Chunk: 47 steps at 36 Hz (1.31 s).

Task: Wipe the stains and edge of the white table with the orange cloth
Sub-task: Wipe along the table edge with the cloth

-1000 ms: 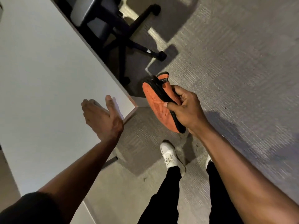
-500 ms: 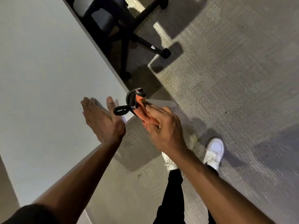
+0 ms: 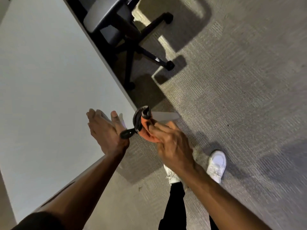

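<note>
While bunched in right hand [image 3: 172,143] | orange cloth [image 3: 146,131]: crumpled, black-edged

just the one view here, a wide-angle head cam looking forward and steeply down. it sits close over the near corner of the white worktop [image 3: 49,80], both forearms reaching in from the bottom edge, carpet floor [image 3: 240,97] filling the right side.

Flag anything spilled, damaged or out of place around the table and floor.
Nothing stands out. The table top looks bare, with no visible spill. The right hand holds the bunched cloth off the table's corner, the left hand rests open near it, and the chair stands upright.
</note>
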Each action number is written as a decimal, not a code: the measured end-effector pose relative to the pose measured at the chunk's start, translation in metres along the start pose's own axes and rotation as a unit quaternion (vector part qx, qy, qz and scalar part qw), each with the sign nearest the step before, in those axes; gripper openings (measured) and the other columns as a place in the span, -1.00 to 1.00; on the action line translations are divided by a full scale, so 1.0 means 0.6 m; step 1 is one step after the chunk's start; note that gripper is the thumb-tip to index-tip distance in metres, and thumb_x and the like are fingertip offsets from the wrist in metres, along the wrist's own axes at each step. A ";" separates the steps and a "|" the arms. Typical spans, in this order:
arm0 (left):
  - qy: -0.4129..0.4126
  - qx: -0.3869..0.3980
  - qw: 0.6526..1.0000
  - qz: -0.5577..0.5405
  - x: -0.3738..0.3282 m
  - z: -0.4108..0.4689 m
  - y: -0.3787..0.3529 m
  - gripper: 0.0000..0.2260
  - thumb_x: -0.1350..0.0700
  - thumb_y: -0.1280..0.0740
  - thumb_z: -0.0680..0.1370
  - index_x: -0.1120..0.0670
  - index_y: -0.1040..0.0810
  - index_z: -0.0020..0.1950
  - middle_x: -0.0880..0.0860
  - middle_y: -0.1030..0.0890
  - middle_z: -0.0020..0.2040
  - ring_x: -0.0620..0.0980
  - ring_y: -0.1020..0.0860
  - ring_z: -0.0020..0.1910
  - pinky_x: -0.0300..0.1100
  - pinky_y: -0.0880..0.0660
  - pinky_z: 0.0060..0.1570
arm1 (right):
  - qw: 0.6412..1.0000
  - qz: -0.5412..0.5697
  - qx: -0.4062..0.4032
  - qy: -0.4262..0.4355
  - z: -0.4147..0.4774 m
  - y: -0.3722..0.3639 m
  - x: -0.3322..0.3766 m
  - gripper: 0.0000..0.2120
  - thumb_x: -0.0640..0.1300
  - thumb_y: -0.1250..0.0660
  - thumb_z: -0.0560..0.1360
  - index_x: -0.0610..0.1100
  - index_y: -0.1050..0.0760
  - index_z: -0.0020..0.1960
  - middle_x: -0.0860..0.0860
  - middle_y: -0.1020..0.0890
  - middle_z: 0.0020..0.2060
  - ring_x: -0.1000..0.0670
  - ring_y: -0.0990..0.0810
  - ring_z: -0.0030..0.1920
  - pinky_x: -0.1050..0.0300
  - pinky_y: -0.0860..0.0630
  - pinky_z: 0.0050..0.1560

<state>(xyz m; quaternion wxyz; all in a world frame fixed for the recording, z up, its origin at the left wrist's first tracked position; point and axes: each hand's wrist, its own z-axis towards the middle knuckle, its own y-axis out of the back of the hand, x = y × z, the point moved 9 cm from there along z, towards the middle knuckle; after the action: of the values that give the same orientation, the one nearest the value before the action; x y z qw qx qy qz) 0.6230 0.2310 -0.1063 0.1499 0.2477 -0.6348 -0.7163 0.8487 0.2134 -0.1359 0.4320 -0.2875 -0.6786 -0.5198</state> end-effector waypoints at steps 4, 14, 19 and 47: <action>-0.001 -0.012 1.000 -0.001 0.002 0.004 0.001 -0.28 -0.29 0.08 0.75 0.37 -0.43 0.28 0.40 -0.47 0.36 0.50 -0.46 0.37 0.48 -0.38 0.38 | 1.000 -0.025 0.000 0.012 0.013 -0.002 0.018 -0.46 -0.31 -0.20 0.47 -0.11 -0.64 0.39 -0.02 -0.74 0.22 -0.06 -0.50 0.00 0.02 -0.58 -0.08; 0.033 -0.044 0.996 -0.074 0.007 -0.012 0.014 -0.33 -0.19 0.06 0.78 0.32 -0.39 0.61 0.30 -0.39 0.69 0.27 -0.27 0.76 0.31 -0.18 0.72 | 0.991 -0.117 0.002 0.066 0.195 -0.013 0.090 -0.51 -0.30 -0.01 0.56 -0.16 -0.68 0.20 -0.08 -0.74 0.00 -0.16 -0.55 -0.05 -0.10 -0.57 -0.13; 0.031 -0.041 0.996 -0.074 0.007 -0.009 0.017 -0.50 -0.06 -0.01 0.75 0.26 -0.44 0.48 0.25 -0.48 0.55 0.16 -0.38 0.60 0.29 -0.27 0.67 | 0.995 -0.089 0.009 0.042 0.118 -0.012 0.069 -0.50 -0.39 -0.28 0.53 -0.09 -0.61 0.40 0.00 -0.70 0.20 -0.11 -0.52 -0.01 -0.03 -0.61 -0.11; 0.053 0.008 0.998 -0.041 0.010 -0.008 0.008 -0.38 -0.09 -0.02 0.77 0.32 -0.30 0.69 0.26 -0.21 0.78 0.26 -0.13 0.80 0.31 -0.08 0.76 | 0.995 0.009 0.091 -0.041 0.325 -0.038 0.092 -0.44 -0.38 -0.31 0.61 0.06 -0.56 0.51 -0.16 -0.74 0.16 -0.28 -0.66 0.15 -0.14 -0.70 0.15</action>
<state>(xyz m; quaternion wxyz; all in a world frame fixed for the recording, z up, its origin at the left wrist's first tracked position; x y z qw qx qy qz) 0.6201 0.2231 -0.1027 0.1517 0.3128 -0.6208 -0.7027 0.7482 0.3895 -0.1142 0.4332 -0.2740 -0.7377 -0.4394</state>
